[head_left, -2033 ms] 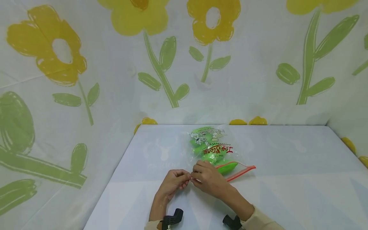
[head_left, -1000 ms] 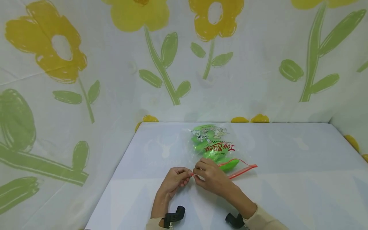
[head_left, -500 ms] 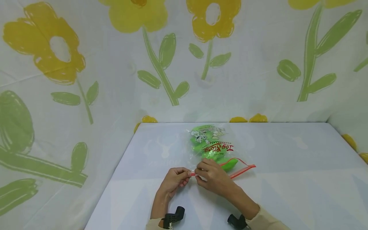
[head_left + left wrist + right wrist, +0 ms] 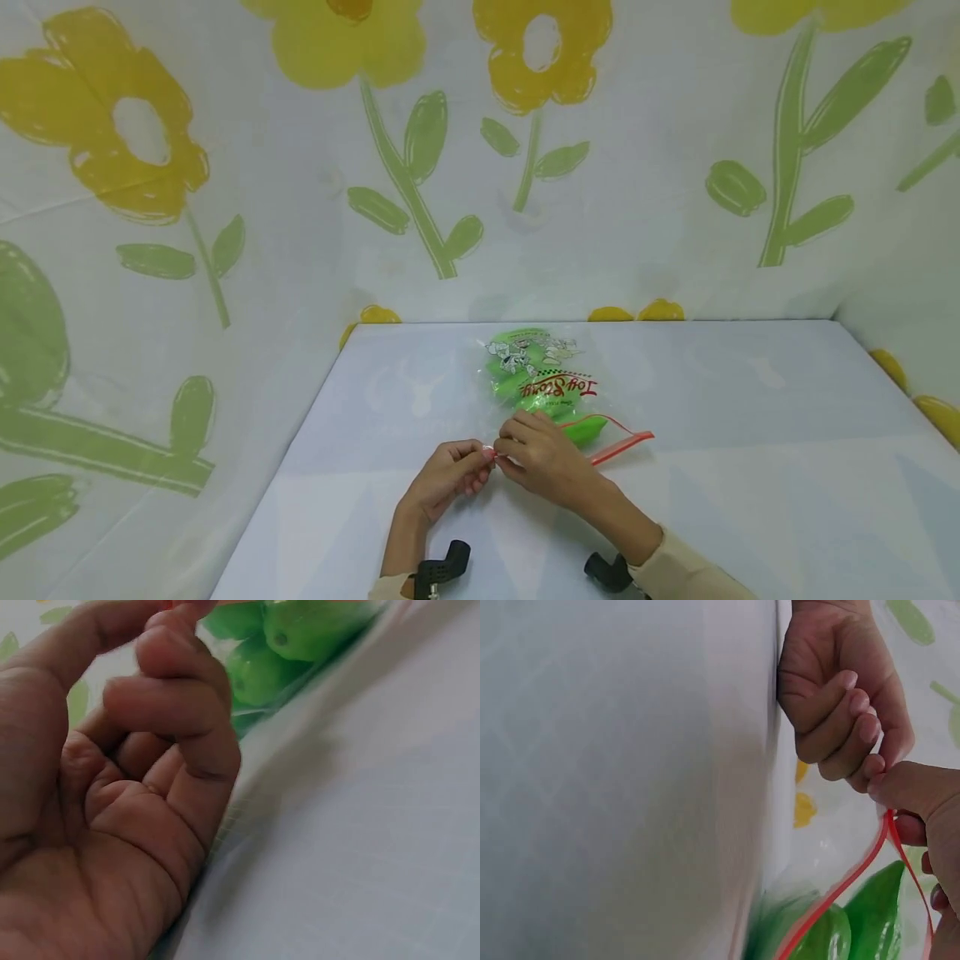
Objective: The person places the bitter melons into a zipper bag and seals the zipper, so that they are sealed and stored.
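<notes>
A clear zip bag (image 4: 562,385) with red "Toy Story" lettering lies on the table, its mouth towards me. Inside are several smooth green things (image 4: 583,431), rounded or tapering like fruit or vegetables. My left hand (image 4: 450,479) pinches the left end of the bag's red zip strip (image 4: 621,447) between thumb and forefinger. Right beside it, my right hand (image 4: 543,458) pinches the same edge, fingertips almost meeting the left ones. To the right, the two red edges stand apart, as the right wrist view also shows. Fingers hide the zip's pinched end.
The white table (image 4: 750,483) reaches back to a wall cloth (image 4: 637,217) printed with yellow flowers and green leaves. Black wrist cameras (image 4: 442,567) are strapped at both sleeves.
A short red piece of zip came into view between my hands as the right one shifted slightly rightward. Now the fingertips are close together again. The bag stays in place.
</notes>
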The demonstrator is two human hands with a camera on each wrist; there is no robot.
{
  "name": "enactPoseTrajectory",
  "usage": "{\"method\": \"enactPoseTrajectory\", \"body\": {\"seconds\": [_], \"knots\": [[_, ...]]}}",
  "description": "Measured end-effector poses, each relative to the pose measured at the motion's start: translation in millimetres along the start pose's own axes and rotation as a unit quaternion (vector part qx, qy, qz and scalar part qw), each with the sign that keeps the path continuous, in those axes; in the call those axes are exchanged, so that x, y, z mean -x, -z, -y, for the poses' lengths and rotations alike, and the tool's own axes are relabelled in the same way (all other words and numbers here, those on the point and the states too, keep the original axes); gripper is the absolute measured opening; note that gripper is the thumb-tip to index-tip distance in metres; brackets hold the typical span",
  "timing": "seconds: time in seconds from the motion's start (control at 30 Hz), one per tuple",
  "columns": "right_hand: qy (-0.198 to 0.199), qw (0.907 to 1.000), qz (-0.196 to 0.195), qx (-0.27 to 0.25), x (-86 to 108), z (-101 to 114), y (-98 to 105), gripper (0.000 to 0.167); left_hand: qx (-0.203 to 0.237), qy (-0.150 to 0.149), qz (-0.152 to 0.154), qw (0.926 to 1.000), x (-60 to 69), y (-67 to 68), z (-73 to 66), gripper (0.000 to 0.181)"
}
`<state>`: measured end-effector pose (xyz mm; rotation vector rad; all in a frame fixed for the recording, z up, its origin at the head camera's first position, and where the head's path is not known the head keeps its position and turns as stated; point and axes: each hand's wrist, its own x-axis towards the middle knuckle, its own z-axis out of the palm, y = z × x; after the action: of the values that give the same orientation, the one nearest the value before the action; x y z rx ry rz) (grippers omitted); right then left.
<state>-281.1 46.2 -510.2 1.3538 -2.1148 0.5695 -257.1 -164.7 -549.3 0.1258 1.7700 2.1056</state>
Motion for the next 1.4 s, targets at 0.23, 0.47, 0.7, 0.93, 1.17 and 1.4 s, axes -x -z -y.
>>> {"method": "enactPoseTrajectory", "body": {"seconds": [0.23,0.47,0.7,0.93,1.17,1.4], "knots": [[0.002,0.9998,0.018,-0.002,-5.9,3.1,-4.5,0.018,0.002,-0.026,-0.02,0.9995,-0.8,-2.2,1.6,0.016],[-0.018,0.9986,0.044,-0.022,-11.6,3.5,-3.1,0.019,0.001,-0.023,-0.042,0.9988,-0.5,-1.7,0.7,0.016],[-0.005,0.9988,0.038,-0.031,-10.9,0.2,-3.5,0.015,0.001,-0.02,-0.051,0.9985,-1.0,-1.6,0.8,0.017],[0.011,0.9968,0.054,-0.057,-9.1,0.3,-3.5,0.019,0.006,-0.022,-0.037,0.999,1.2,-4.2,1.8,0.019],[0.005,0.9955,0.076,-0.057,-8.4,-0.7,-1.7,0.019,0.004,-0.024,-0.04,0.9989,0.9,-5.3,2.7,0.02],[0.001,0.9949,0.093,-0.04,-7.3,-2.0,5.2,0.018,0.004,-0.024,-0.048,0.9985,0.0,-7.3,0.5,0.016]]}}
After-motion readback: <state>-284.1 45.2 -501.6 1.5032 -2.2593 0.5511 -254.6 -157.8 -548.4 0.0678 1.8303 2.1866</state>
